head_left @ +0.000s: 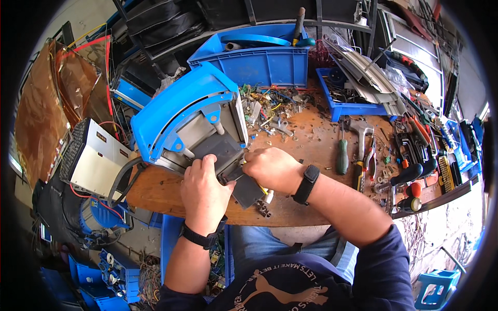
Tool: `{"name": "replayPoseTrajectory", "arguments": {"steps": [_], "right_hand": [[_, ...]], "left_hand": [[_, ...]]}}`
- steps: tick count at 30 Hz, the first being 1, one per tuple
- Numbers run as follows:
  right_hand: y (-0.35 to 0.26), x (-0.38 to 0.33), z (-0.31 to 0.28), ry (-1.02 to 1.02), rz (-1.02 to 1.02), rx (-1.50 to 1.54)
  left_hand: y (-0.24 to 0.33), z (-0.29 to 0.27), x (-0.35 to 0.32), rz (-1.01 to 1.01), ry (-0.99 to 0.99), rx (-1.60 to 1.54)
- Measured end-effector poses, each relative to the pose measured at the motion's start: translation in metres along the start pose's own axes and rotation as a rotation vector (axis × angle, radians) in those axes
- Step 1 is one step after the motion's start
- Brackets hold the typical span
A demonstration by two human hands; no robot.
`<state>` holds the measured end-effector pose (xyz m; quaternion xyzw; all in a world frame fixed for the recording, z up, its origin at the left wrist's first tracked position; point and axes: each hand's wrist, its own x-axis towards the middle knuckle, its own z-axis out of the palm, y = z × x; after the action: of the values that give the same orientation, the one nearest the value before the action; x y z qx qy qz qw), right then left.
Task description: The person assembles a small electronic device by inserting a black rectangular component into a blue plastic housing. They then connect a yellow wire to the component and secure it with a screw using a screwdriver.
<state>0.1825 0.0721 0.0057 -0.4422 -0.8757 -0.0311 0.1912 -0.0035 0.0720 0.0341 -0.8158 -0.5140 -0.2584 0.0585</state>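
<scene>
At the far left, off the edge of your desk (pixel 311 140), a silver metal box with a perforated side (pixel 93 155) sits tilted with red and black wires trailing from it. Just to its right, on the desk's left part, lies the blue-and-grey device (pixel 192 116), tipped on its side with its blue curved cover toward the far left and a dark grey panel (pixel 244 184) sticking out toward you. Your left hand (pixel 205 189) rests on the near side of that device, fingers curled against the grey housing and thumb touching the dark panel, so it is mostly closed around the edge. Your right hand (pixel 272 168) sits just beside it, closed into a fist over the top of the panel; whether it grips a tool you cannot tell. Behind the device, at the far side, stands a big blue bin (pixel 259 65), with loose screws and metal scraps (pixel 270 111) scattered in front. Farther right a green-handled screwdriver (pixel 342 155) lies on the wood, then a hammer (pixel 361 136), and pliers and more drivers (pixel 415 171) crowd the right end.
</scene>
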Motion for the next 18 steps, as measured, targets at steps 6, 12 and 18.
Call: {"name": "replayPoseTrajectory", "arguments": {"steps": [6,12,18], "right_hand": [[-0.006,0.012,-0.01,-0.046,-0.03,-0.095],[-0.004,0.01,-0.006,-0.016,-0.016,-0.062],[0.0,0.001,0.005,0.001,0.038,0.024]], "left_hand": [[-0.002,0.001,-0.001,0.011,0.014,-0.008],[0.0,0.0,-0.003,0.015,0.031,-0.024],[0.002,0.0,-0.001,-0.032,0.016,-0.036]]}}
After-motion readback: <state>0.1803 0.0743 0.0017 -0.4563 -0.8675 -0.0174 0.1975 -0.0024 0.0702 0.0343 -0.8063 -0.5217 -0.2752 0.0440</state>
